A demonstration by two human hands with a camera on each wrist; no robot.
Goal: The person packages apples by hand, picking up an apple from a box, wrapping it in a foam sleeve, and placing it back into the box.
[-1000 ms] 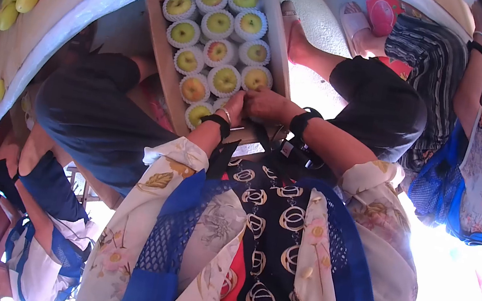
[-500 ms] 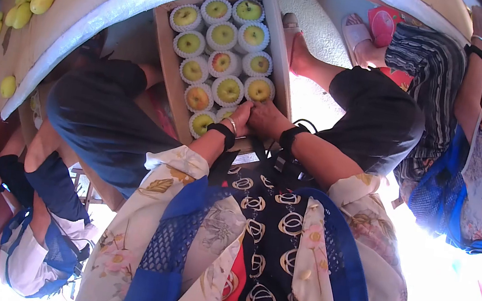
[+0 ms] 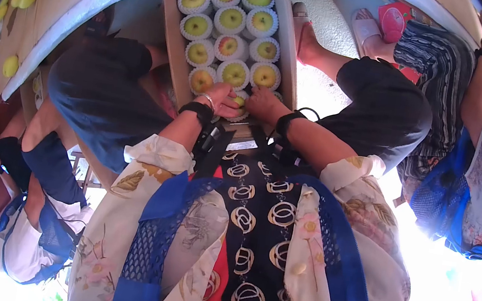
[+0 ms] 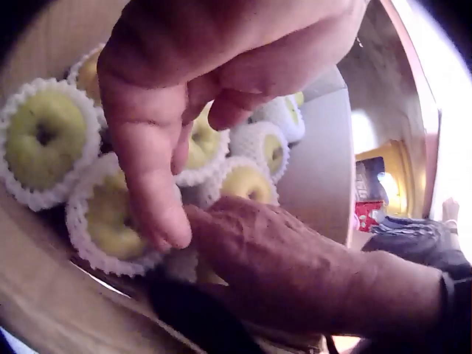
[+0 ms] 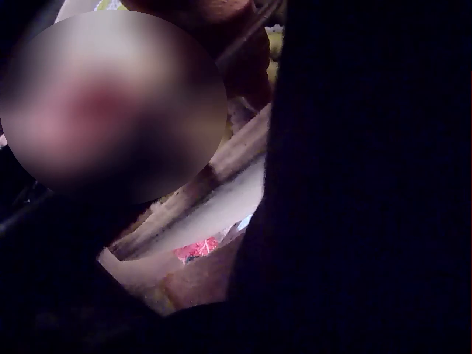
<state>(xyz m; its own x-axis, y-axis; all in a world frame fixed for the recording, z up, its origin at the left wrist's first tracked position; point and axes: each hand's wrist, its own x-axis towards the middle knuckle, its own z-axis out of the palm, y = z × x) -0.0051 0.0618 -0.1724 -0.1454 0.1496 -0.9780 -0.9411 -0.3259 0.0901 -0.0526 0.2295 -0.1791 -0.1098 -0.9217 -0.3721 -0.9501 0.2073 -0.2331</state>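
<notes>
L hand [image 3: 221,97], fingers loosely bent, rests a fingertip on a foam-netted fruit [image 4: 103,221] at near end of box [image 3: 287,46], w/ R hand [image 3: 263,103] touching alongside, its grip unclear.

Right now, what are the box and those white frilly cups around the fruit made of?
The box looks like cardboard: matt brown, with thin flat walls and a raw edge. The white cups are probably soft foam netting: matt, with a ribbed, scalloped rim that bulges round each fruit.
</notes>
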